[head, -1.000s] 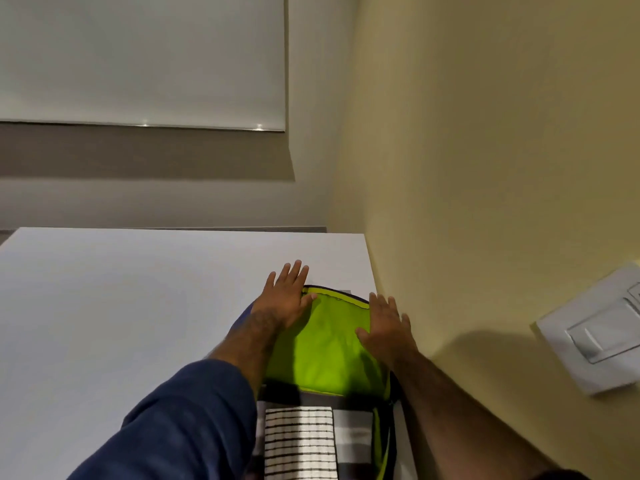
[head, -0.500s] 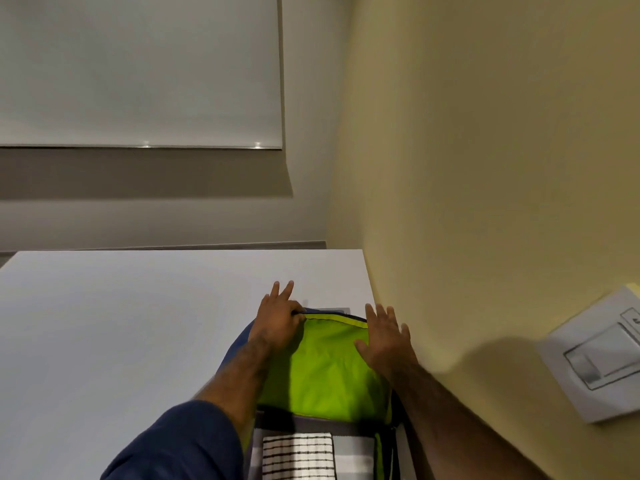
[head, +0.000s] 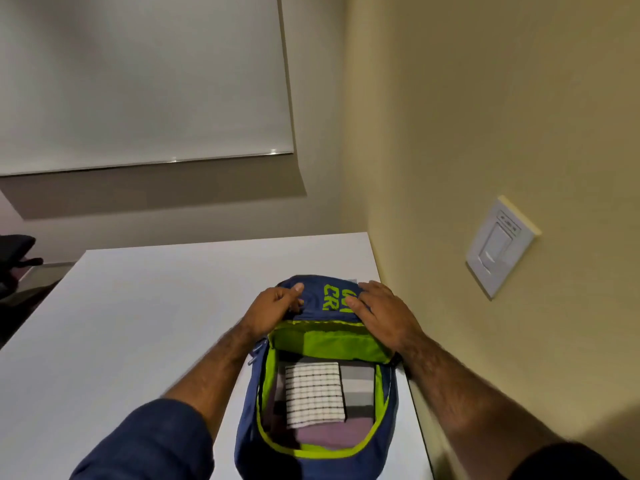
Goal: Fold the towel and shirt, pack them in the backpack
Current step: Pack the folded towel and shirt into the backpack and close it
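The flap [head: 313, 296] is gripped at its edge by the left hand [head: 275, 308], fingers curled under and thumb on top. The right hand [head: 381, 315] is laid flat over it, fingers nearly straight. The backpack [head: 247, 431] (blue, lime lining) is laid open on the table [head: 138, 323], just beside the wall [head: 485, 116]. Inside, the folded checked towel [head: 315, 393] is laid on the striped shirt [head: 358, 389]. A switch [head: 498, 247] is mounted on the wall.

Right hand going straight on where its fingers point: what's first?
Probably just more backpack flap under the right hand, then bare table; the left hand sits close beside that line, depth unclear.
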Demonstrator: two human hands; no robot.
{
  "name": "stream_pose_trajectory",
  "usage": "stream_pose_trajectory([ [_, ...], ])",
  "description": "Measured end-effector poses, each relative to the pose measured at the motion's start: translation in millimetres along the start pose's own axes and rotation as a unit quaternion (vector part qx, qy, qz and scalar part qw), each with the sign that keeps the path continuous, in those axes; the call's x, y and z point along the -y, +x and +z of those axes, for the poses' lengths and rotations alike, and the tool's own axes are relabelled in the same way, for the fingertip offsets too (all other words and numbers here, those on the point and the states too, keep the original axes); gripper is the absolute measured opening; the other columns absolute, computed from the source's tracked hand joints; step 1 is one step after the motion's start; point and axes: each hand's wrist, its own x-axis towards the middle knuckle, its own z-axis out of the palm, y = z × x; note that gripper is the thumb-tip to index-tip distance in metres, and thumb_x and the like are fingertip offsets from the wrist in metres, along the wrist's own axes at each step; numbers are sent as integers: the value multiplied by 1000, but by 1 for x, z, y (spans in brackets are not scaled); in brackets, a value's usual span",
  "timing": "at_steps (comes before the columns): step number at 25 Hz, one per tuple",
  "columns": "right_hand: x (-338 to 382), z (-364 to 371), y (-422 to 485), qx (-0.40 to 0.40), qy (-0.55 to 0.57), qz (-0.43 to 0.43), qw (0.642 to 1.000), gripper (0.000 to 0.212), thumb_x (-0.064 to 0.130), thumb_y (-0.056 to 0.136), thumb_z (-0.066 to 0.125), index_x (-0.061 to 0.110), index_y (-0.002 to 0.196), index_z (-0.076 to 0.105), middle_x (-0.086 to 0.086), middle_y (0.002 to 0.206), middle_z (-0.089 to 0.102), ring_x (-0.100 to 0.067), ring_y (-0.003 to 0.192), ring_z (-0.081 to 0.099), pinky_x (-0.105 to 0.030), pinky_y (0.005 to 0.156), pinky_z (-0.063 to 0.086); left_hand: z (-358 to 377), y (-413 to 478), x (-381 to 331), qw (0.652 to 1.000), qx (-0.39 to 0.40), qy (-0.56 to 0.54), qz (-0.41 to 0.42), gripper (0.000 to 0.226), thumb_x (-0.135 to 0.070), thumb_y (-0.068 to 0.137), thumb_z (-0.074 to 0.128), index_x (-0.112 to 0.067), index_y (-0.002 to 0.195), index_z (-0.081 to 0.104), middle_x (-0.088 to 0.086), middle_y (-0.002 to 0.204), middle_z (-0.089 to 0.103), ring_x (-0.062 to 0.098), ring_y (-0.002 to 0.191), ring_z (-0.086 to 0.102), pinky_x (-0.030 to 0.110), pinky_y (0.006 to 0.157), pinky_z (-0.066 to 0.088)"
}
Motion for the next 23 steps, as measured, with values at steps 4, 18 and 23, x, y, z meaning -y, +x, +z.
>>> stream_pose_trajectory([
  [4, -3, 23, -44, 2, 13, 35, 999, 95, 97, 74, 1, 21, 84, 57, 4, 88, 61, -21, 85, 60, -42, 77, 51, 17, -46, -12, 993, 4, 114, -13, 67, -68, 100, 37, -10, 82, 65, 5, 80, 73, 26, 79, 69, 48, 89, 54],
  [18, 0, 151, -194, 247, -61, 144, 956, 134, 95, 47, -11, 30, 163, 6, 4, 170, -13, -22, 156, -14, -54, 123, 5, 96, -173, 183, 836, 151, 519, 87, 72, -71, 100, 25, -25, 153, 40, -1, 160, 37, 25, 148, 26, 45, 117, 7],
  [23, 25, 173, -202, 252, -89, 180, 947, 144, 97, 36, -18, 31, 163, 3, 1, 170, -14, -26, 155, -16, -56, 122, 4, 92, -204, 214, 841, 215, 493, 57, 74, -72, 98, 21, -25, 142, 56, -9, 152, 44, 24, 142, 36, 45, 116, 7],
])
